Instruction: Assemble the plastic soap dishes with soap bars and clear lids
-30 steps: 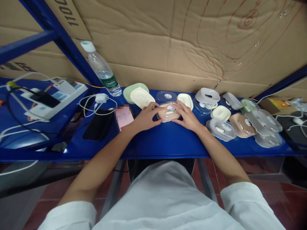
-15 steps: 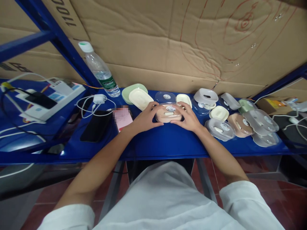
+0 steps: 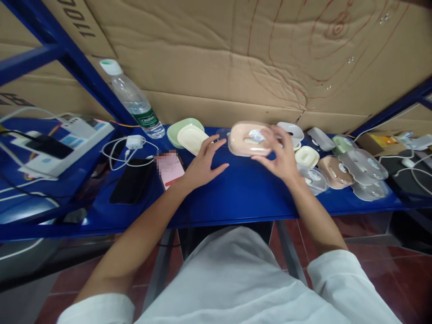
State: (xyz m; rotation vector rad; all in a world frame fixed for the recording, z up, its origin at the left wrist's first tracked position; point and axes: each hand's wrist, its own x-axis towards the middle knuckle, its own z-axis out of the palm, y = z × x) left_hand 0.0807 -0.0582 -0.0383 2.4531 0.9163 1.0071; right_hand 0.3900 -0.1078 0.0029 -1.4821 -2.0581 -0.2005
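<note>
A pink box with a clear lid and a round label [image 3: 241, 139] is raised above the blue table, gripped at its right end by my right hand [image 3: 278, 155]. My left hand [image 3: 206, 163] holds nothing, its thumb and fingers spread, just left of the box. Behind the left fingertips lie a cream oval dish [image 3: 193, 139] and a green dish [image 3: 173, 132]. Part of a clear lid [image 3: 222, 135] shows between the left hand and the box.
On the right stand a cream dish [image 3: 307, 156], a brown lidded box [image 3: 335, 172] and several clear-lidded containers [image 3: 362, 166]. To the left are a water bottle [image 3: 138, 105], phones [image 3: 172, 168], a charger [image 3: 134, 142] and a power strip [image 3: 67, 144]. Cardboard stands behind.
The pink box has risen off the table and moved right and back in my right hand. My left hand has let go of it. The view has shifted slightly.
</note>
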